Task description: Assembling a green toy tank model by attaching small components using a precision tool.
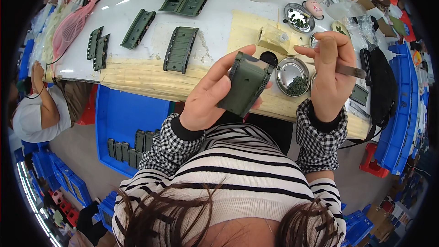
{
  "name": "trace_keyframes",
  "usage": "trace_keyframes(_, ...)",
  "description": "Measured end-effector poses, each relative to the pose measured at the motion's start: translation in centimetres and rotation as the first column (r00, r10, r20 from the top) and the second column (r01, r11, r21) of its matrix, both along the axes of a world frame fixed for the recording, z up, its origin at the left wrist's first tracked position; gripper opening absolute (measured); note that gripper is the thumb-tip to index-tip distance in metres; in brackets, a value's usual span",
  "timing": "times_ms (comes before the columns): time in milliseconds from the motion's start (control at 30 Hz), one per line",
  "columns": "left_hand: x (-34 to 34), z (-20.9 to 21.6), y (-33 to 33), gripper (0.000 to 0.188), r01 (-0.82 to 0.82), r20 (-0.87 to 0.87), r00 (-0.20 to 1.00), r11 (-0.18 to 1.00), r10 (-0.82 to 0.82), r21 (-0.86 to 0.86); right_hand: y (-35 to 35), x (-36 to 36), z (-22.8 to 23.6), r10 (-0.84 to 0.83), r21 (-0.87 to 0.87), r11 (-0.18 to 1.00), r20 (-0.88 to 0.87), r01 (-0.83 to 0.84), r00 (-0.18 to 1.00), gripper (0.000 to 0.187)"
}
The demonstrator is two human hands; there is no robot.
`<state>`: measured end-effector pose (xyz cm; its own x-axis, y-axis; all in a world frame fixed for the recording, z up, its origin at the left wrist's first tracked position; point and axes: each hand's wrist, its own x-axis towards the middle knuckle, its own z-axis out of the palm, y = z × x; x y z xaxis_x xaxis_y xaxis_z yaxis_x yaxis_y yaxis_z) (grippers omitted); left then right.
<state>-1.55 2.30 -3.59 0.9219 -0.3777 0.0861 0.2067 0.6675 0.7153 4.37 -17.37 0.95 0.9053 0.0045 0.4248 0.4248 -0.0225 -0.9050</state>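
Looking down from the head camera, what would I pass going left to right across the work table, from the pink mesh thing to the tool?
Pink mesh paddle → pair of small dark green track pieces → ridged green track piece → left hand holding a green plastic housing → steel dish of small dark parts → right hand gripping a metal tool.

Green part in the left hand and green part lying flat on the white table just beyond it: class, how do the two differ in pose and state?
The held green part is lifted above the table edge and tilted, in the grip of the left hand; the flat green part rests untouched on the table. The held one shows a smooth face; the flat one shows ribs. Both are dark green plastic.
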Motion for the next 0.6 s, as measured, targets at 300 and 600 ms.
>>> trace_keyframes(300, -0.1, -1.8, 1.4, 0.056, -0.021, 0.169, 0.985, 0.983, -0.01, 0.182, 0.2, 3.1, -1.9, -0.108, -0.605, 0.731, 0.355, 0.316, 0.929, 0.025)
trace_keyframes(600, -0.4, 2.6, 4.5, 0.048, -0.415, -0.083, 0.891, 0.875, 0.447, 0.251, -0.3, 1.0, -0.2, -0.159, -0.594, 0.736, 0.316, 0.325, 0.936, 0.024)
